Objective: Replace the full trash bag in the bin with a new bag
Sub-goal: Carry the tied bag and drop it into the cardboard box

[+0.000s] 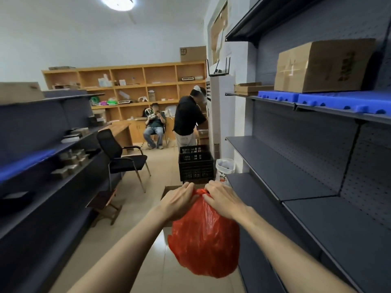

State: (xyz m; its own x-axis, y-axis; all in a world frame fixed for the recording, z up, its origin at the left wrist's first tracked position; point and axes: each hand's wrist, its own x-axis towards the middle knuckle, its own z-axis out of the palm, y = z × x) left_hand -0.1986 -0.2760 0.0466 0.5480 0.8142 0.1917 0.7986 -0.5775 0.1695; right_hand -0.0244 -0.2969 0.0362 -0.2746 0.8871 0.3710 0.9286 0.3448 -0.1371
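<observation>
A full red plastic trash bag hangs in the air in front of me, bulging at the bottom and gathered at the top. My left hand and my right hand both pinch the bunched neck of the bag, one on each side of it. A small white bin with a white bag lining stands on the floor further ahead, beside the right shelving. I cannot tell whether the neck of the red bag is knotted.
Dark metal shelving runs along both sides of the aisle, with cardboard boxes and blue foam on the right. Stacked black crates and a black chair stand ahead. Two people are at the back near wooden shelves.
</observation>
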